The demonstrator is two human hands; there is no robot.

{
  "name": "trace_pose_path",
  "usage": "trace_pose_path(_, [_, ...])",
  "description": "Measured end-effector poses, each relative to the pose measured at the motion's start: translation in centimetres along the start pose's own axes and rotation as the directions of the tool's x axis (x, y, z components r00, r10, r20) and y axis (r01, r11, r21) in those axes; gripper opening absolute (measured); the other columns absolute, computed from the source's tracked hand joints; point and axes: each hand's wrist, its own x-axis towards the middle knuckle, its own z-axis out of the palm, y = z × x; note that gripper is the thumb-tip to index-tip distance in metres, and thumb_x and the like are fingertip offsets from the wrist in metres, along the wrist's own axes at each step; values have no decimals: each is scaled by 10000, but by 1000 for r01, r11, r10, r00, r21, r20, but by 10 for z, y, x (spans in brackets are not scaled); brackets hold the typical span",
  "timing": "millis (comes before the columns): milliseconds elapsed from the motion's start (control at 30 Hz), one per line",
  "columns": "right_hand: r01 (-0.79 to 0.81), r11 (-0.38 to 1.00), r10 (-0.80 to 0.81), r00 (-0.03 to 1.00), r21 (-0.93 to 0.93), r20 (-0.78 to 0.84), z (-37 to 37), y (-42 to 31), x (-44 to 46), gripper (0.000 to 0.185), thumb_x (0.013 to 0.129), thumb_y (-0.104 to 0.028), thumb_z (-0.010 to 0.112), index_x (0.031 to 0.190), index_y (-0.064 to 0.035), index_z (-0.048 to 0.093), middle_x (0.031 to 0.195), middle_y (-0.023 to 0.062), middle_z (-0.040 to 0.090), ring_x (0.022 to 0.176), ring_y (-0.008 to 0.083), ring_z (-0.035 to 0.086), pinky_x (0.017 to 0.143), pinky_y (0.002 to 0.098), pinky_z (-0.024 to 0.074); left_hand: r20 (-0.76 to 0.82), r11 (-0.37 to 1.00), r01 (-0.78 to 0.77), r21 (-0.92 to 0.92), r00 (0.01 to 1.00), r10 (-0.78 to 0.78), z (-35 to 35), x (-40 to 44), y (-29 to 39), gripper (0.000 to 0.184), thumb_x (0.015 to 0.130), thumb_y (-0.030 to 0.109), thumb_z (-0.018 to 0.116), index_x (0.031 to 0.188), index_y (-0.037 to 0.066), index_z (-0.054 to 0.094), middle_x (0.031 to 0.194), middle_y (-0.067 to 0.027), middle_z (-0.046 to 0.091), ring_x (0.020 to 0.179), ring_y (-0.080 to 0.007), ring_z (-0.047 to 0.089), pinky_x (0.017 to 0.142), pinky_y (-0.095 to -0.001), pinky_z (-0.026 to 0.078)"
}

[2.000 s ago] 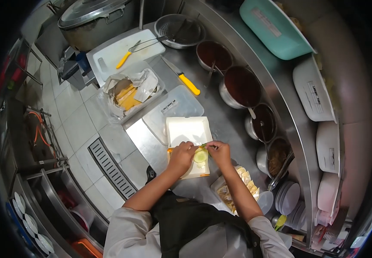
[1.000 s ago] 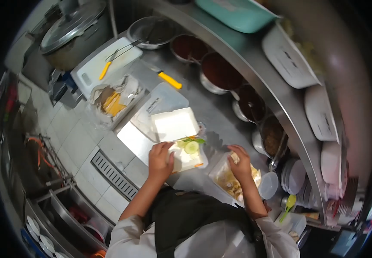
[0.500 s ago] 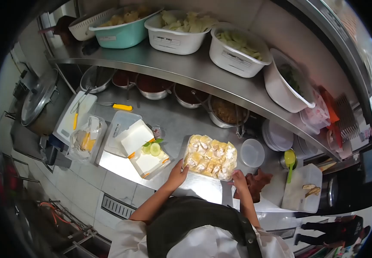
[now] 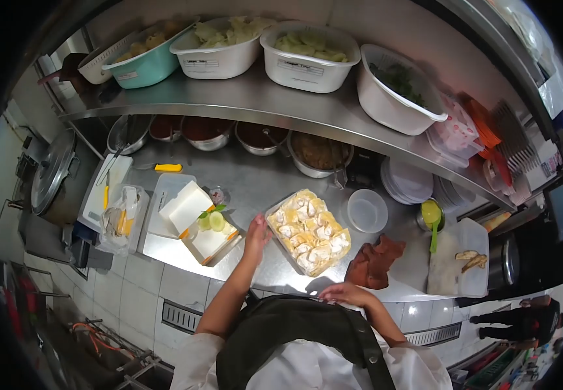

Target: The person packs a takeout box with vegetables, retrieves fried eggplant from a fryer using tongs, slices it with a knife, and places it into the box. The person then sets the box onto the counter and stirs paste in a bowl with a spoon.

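Observation:
A clear plastic container of folded, pale yellow dumplings sits tilted at an angle on the steel counter. Beside its left edge is my left hand, fingers stretched out; whether they touch the rim I cannot tell. My right hand hovers at the counter's front edge near my apron, its fingers extended and apart from the container. Right of the dumplings lies a crumpled brown cloth. On the left stands an open white takeaway box with cucumber slices and a green leaf.
Metal bowls of sauces line the back under a shelf carrying vegetable tubs. A round plastic tub, stacked plates and a green-handled spoon are on the right. A yellow-handled knife lies at the left. Another person is far right.
The dumpling container has turned clockwise. My right hand has let go of it and moved down toward the apron. My left hand has loosened from its side.

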Motion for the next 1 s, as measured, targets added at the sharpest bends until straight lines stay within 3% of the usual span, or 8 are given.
trace_pose_path(67, [85, 992, -57, 964, 97, -261, -41, 38, 1, 154, 949, -163, 532, 1013, -62, 629, 948, 41, 650, 803, 113, 616, 660, 258, 520, -33, 998, -26, 62, 999, 28, -5, -29, -5, 612, 919, 292, 558, 1418, 49, 301, 1452, -118, 347, 1324, -232, 356, 1048, -409, 335])
trace_pose_path(133, [157, 980, -20, 687, 121, -727, -69, 48, 12, 94, 931, -118, 537, 914, -60, 609, 864, 48, 649, 745, 117, 614, 596, 250, 518, -97, 955, -151, 255, 979, 181, -20, -61, -3, 557, 889, 172, 593, 1377, 42, 359, 1416, -119, 386, 1291, -235, 400, 1023, -397, 370])
trace_pose_path(267, [302, 950, -115, 571, 78, -813, -85, -4, 34, 77, 888, -16, 516, 852, -60, 569, 855, 25, 606, 693, 90, 559, 565, 217, 457, -157, 382, -290, 878, 578, 801, -66, -100, 23, 570, 744, 61, 663, 1263, 10, 433, 1259, -176, 460, 1206, -347, 418, 1025, -427, 331])
trace_pose_path(367, [389, 919, -333, 661, -72, -672, -71, -13, 60, 80, 872, -26, 511, 921, -75, 551, 898, 55, 627, 698, 111, 599, 574, 219, 472, -421, 396, 142, 907, 318, 849, -121, -83, 34, 542, 762, 73, 628, 1267, -2, 447, 1222, -203, 498, 1152, -360, 464, 988, -445, 361])
trace_pose_path(467, [423, 900, -409, 730, -107, -547, -35, -35, 84, 112, 841, -10, 513, 928, -72, 547, 897, 55, 626, 704, 113, 603, 590, 221, 465, -525, 641, 125, 757, 700, 485, -180, -67, 39, 470, 789, 98, 590, 1237, -6, 493, 1110, -210, 583, 1025, -353, 564, 905, -413, 444])
trace_pose_path(700, [406, 865, -489, 816, -296, -310, 30, -116, 144, 279, 774, -13, 636, 1044, -43, 571, 1001, 46, 613, 839, 134, 599, 679, 259, 495, -448, 575, 77, 815, 712, 540, -167, -127, 45, 339, 785, 53, 537, 1109, -13, 613, 971, -221, 654, 863, -327, 654, 771, -379, 523])
trace_pose_path(833, [416, 597, -607, 793, -686, -48, 51, -155, 245, 519, 698, 13, 644, 1199, -79, 546, 1210, 149, 550, 1093, 348, 548, 913, 384, 463, -441, 578, 41, 815, 691, 573, -185, -155, 31, 325, 782, 34, 564, 1098, -22, 617, 949, -195, 668, 817, -286, 671, 718, -346, 534])
trace_pose_path(1000, [373, 269, -621, 772, -888, 136, 77, -153, 394, 644, 657, -38, 680, 1276, -123, 524, 1338, 165, 469, 1157, 363, 508, 989, 404, 425, -426, 619, 17, 785, 741, 519, -186, -168, 45, 280, 791, 28, 583, 1060, -39, 621, 961, -182, 668, 786, -262, 673, 704, -328, 531])
